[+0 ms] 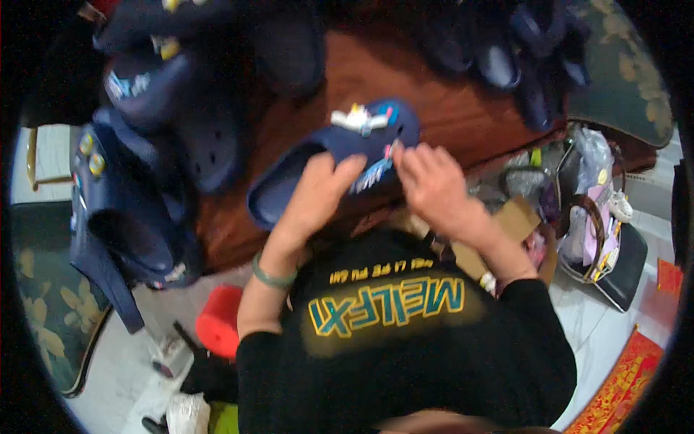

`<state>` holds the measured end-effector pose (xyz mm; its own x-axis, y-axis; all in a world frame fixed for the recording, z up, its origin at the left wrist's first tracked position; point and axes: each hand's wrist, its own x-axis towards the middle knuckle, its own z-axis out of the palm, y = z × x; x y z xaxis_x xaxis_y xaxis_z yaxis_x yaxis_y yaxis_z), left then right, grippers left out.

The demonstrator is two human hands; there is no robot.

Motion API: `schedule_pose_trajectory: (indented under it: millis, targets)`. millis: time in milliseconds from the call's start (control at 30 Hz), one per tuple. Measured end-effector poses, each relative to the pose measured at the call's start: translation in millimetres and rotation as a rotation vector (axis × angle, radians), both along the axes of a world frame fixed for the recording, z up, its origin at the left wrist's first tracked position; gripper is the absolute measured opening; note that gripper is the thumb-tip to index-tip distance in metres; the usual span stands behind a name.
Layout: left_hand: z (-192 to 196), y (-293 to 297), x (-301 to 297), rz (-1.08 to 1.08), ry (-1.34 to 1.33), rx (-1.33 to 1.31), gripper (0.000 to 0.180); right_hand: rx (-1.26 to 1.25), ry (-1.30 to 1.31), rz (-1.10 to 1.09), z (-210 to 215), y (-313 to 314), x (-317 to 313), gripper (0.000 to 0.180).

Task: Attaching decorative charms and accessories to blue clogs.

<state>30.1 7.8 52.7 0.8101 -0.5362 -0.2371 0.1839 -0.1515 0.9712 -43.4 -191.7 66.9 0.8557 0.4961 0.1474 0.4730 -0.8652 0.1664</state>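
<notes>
A dark blue clog lies on the table in front of me, its toe pointing away to the right. My left hand grips the near side of the clog, thumb toward the toe, its other fingers partly hidden. At the toe's near edge my right hand is closed in a pinch around a small charm, only partly visible. Beside it a light-blue and white charm sits on the clog. A white charm with a yellow spot stands on top of the toe.
Several dark blue clogs are heaped at the left, some with charms. More clogs lie at the far right on the brown tabletop. A red stool stands below left; an open cardboard box and a bag are at right.
</notes>
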Motion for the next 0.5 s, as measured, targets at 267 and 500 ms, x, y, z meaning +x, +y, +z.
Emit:
schedule_pose_trajectory:
  millis: [267, 500]
  targets:
    - [-4.8, 3.0, -10.5, 0.006, 0.184, -0.079, 0.034, 0.615, -0.053, -0.070, -24.0, -8.9, -21.4, 0.053]
    - [12.3, -18.1, -13.7, 0.171, 0.191, -0.224, 0.035, 1.072, 0.015, -0.238, -40.3, -21.6, -36.1, 0.041]
